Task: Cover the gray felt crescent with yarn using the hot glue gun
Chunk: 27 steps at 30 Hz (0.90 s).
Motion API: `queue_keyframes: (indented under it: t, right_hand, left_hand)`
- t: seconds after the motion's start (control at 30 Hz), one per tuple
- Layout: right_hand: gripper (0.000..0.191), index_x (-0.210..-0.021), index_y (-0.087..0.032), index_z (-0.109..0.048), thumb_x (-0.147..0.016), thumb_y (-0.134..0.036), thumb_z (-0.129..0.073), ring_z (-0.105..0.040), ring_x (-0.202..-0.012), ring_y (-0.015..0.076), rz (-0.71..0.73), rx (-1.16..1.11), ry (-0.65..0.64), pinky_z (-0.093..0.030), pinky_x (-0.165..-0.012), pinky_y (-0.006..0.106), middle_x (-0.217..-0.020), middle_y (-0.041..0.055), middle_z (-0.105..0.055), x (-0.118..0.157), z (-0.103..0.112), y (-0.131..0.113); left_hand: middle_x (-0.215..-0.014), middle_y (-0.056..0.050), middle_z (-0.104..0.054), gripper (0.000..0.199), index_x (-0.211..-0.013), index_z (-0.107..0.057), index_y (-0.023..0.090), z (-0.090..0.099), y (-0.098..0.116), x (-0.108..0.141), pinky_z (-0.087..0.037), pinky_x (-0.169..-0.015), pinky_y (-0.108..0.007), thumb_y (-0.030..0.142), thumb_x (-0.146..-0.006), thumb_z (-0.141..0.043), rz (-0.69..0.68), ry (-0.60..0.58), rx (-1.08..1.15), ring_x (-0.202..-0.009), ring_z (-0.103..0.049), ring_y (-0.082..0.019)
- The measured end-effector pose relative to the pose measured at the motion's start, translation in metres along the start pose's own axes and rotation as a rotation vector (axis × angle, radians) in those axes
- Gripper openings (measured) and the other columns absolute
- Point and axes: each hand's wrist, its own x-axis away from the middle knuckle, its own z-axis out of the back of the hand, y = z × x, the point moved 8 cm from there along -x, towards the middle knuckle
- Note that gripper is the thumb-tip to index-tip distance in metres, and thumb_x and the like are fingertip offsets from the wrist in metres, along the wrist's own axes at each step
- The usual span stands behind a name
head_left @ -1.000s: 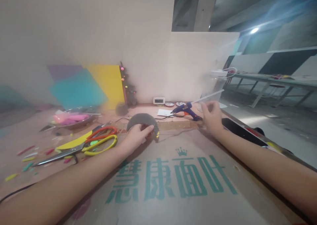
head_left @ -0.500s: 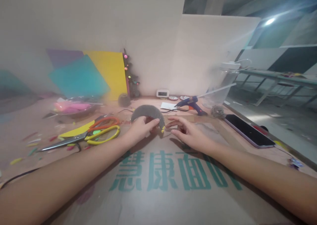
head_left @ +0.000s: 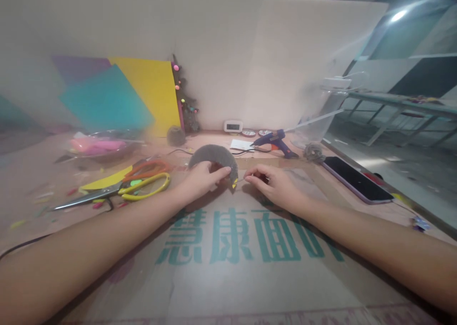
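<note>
A grey fuzzy arch-shaped piece (head_left: 216,152), curved like a thick band, stands over the printed sheet. My left hand (head_left: 202,179) is closed on it from the near side, thumb pointing right along its inner edge. At its right end, low down, is a small yellow tip (head_left: 234,184). Just right of that tip, my right hand (head_left: 271,184) is pinched, with its fingertips together. A thin strand seems to run from the pinch toward the tip; its far end is too fine to make out.
Orange-and-yellow-handled scissors (head_left: 143,182) lie left among colored scraps. A blue glue gun (head_left: 273,141), a white digital clock (head_left: 233,126) and a grey yarn ball (head_left: 176,136) sit behind. On the right lie a phone (head_left: 357,179) and a grey yarn bundle (head_left: 314,151).
My right hand's fingers have gone from spread to pinched together beside the yellow tip. My left hand keeps its hold on the grey arch. The view has tilted slightly down.
</note>
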Motion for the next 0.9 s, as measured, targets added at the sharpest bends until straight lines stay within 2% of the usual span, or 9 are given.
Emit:
queue_keyframes:
  t: [0.1,0.3,0.4,0.57,0.7,0.83,0.9]
  right_hand:
    - [0.02,-0.084,-0.019,-0.065,-0.092,-0.033,-0.053,-0.055,-0.065,0.0148,-0.001,0.019,0.007,-0.039,-0.06,0.026,-0.074,0.0016,-0.067,0.0,0.0,0.0]
    - [0.02,-0.084,-0.019,-0.066,-0.092,-0.033,-0.054,-0.055,-0.066,0.0145,0.007,0.018,-0.013,-0.039,-0.061,0.025,-0.074,0.0019,-0.067,0.0,-0.001,-0.003]
    - [0.02,-0.085,-0.018,-0.066,-0.092,-0.032,-0.054,-0.055,-0.066,0.0144,0.019,0.019,-0.017,-0.04,-0.062,0.025,-0.075,0.0021,-0.067,0.0,-0.002,-0.003]
    - [0.019,-0.088,-0.018,-0.066,-0.093,-0.03,-0.052,-0.058,-0.07,0.0154,0.06,0.008,-0.044,-0.042,-0.065,0.026,-0.079,0.0028,-0.069,0.0,-0.005,-0.005]
    - [0.022,-0.093,-0.019,-0.066,-0.095,-0.027,-0.046,-0.062,-0.082,0.0178,0.143,-0.029,-0.08,-0.044,-0.074,0.028,-0.09,0.0048,-0.071,0.002,-0.004,-0.014]
    - [0.036,-0.08,-0.018,-0.062,-0.099,-0.033,-0.034,-0.061,-0.081,0.0188,0.123,-0.068,-0.096,-0.045,-0.074,0.03,-0.086,0.0056,-0.069,0.003,0.0,-0.016]
    - [0.036,-0.08,-0.018,-0.062,-0.098,-0.035,-0.036,-0.06,-0.08,0.0187,0.102,-0.07,-0.096,-0.045,-0.073,0.03,-0.085,0.0057,-0.068,0.003,0.001,-0.016]
  left_hand:
    - [-0.069,-0.007,-0.07,0.044,-0.074,-0.067,0.013,-0.002,0.0,0.001,-0.046,-0.063,-0.028,0.058,-0.074,-0.062,-0.011,-0.014,0.038,-0.066,-0.062,-0.02]
    - [-0.07,-0.005,-0.067,0.042,-0.072,-0.065,0.014,-0.014,0.006,0.004,-0.046,-0.062,-0.027,0.055,-0.08,-0.058,-0.048,-0.166,0.071,-0.065,-0.06,-0.017]
    - [-0.068,-0.004,-0.065,0.041,-0.071,-0.065,0.014,-0.016,0.01,0.005,-0.044,-0.061,-0.025,0.054,-0.081,-0.058,-0.056,-0.205,0.097,-0.063,-0.059,-0.016]
    - [-0.068,-0.005,-0.064,0.045,-0.07,-0.065,0.014,-0.017,0.01,0.006,-0.044,-0.061,-0.025,0.056,-0.082,-0.056,-0.057,-0.218,0.109,-0.063,-0.057,-0.015]
    - [-0.067,-0.004,-0.063,0.046,-0.069,-0.065,0.015,-0.018,0.01,0.006,-0.043,-0.059,-0.025,0.058,-0.083,-0.055,-0.066,-0.213,0.099,-0.062,-0.056,-0.015]
    - [-0.068,-0.003,-0.064,0.044,-0.072,-0.067,0.015,-0.02,0.013,0.007,-0.044,-0.059,-0.025,0.056,-0.083,-0.056,-0.095,-0.221,0.098,-0.063,-0.057,-0.015]
    - [-0.069,-0.004,-0.065,0.044,-0.074,-0.067,0.015,-0.02,0.014,0.008,-0.043,-0.058,-0.024,0.057,-0.083,-0.055,-0.106,-0.225,0.084,-0.063,-0.058,-0.015]
